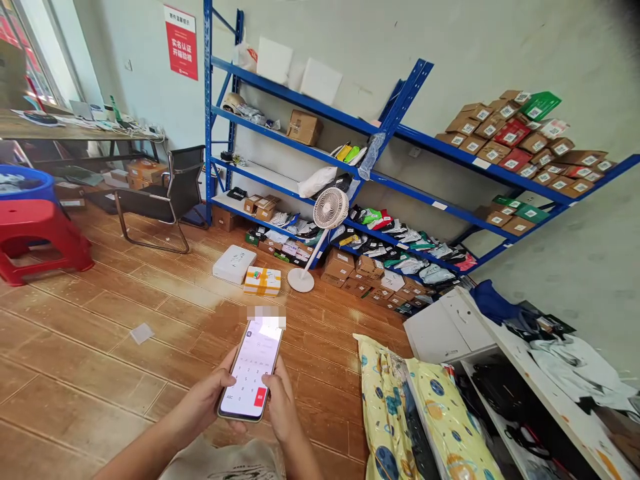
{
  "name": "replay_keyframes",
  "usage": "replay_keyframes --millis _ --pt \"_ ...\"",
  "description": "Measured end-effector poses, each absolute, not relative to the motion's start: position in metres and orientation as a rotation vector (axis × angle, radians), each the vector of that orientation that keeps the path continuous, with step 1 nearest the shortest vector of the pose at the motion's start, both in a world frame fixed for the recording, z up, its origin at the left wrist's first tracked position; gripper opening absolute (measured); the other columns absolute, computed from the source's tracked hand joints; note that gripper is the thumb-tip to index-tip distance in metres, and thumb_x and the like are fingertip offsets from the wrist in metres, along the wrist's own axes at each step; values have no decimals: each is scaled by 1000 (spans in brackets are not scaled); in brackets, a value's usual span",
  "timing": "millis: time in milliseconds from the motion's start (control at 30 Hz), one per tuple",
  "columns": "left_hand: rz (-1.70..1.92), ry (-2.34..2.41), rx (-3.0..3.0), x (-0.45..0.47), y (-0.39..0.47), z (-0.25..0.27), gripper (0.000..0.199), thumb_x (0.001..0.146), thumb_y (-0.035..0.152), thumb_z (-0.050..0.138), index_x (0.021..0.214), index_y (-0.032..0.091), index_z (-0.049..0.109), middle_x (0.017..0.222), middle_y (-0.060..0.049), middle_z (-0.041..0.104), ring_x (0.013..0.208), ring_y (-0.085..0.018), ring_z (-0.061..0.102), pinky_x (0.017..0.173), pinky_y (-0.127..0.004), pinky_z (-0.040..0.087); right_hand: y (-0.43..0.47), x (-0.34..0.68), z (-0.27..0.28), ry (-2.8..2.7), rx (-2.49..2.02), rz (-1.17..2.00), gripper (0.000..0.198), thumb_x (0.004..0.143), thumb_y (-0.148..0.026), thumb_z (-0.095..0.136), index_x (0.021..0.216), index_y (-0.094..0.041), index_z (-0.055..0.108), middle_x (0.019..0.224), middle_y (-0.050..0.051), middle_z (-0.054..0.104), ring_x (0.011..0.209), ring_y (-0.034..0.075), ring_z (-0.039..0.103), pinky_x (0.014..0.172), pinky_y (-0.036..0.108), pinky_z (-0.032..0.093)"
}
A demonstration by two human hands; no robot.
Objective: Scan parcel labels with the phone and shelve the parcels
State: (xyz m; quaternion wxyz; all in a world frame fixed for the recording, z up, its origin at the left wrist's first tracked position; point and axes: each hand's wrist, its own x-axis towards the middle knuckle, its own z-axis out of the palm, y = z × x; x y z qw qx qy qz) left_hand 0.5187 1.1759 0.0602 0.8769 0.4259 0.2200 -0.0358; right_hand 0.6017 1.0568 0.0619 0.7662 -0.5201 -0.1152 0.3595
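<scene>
A smartphone point(250, 370) is held upright in front of me, its lit screen showing a number keypad with a red key at the lower right. My left hand point(217, 387) grips its left edge, the thumb resting over the left column of keys. On the opposite edge my right hand point(280, 393) is closed round the phone, with its thumb over the right side of the keypad. The fingers behind the phone are mostly hidden. The top of the phone is blurred out by a pixelated patch.
Blue shelving point(300, 143) full of parcels lines the wall. A white standing fan point(331, 208), a white box point(234, 264) and a yellow-taped box point(263, 281) stand before it. Yellow patterned packages point(445, 413) lie right, beside a white cabinet point(450, 327). Left are a red stool point(37, 230) and black chair point(160, 193).
</scene>
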Motion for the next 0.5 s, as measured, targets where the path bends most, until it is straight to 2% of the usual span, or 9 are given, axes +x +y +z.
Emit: replay_keyframes --millis 133,233,367,500 --pt "-61 494 925 520 1177 58 95 71 37 63 151 25 13 103 -11 68 76 -27 63 45 -31 55 1055 597 59 -338 -1062 775 53 55 -17 62 108 -20 60 95 3 77 84 23 69 71 31 51" --pt "-50 483 933 520 1177 56 94 71 38 65 151 25 16 98 -10 70 75 -27 64 44 -30 53 1054 593 59 -369 -1028 767 61 55 -11 64 114 -22 56 100 3 76 85 24 70 72 33 52" --pt "-43 526 1048 520 1177 57 101 69 38 70 151 25 14 89 -7 69 68 -24 63 42 -27 51 1053 596 63 -346 -1056 830 49 63 -17 55 111 -22 59 99 2 76 86 22 69 73 31 52" --pt "-70 491 965 519 1181 58 95 63 28 61 149 24 21 107 -9 68 73 -25 64 45 -29 53 1054 600 66 -331 -1076 811 44 66 -21 52 110 -21 61 99 1 76 90 20 69 77 30 52"
